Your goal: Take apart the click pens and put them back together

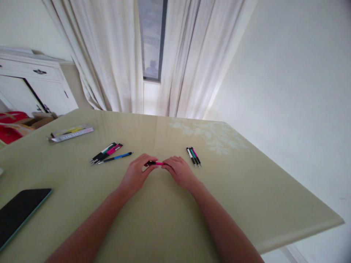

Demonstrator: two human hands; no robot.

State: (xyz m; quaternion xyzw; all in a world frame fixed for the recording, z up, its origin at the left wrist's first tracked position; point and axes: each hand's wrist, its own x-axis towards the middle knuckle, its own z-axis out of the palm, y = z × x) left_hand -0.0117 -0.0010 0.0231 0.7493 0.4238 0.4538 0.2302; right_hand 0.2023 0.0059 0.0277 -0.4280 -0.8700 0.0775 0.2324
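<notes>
Between my hands, just over the middle of the table (170, 215), is a pink and black pen (159, 164). My left hand (138, 170) pinches its black end between thumb and fingers. At the other end, my right hand (179, 170) closes on it, and the fingers hide that tip. Left of my hands lies a loose pile of pens (106, 152) in white, green, pink and black, with a blue and black pen (117, 157) slanting beside it. To the right, several pens (194, 157) with white, green and purple barrels lie side by side.
A clear-and-white pen package (71, 133) with something yellow inside lies at the back left. A dark tablet (22, 212) rests at the near left. Beyond the table are curtains (109, 54), a white cabinet (41, 82) and, on the right, a wall (287, 91).
</notes>
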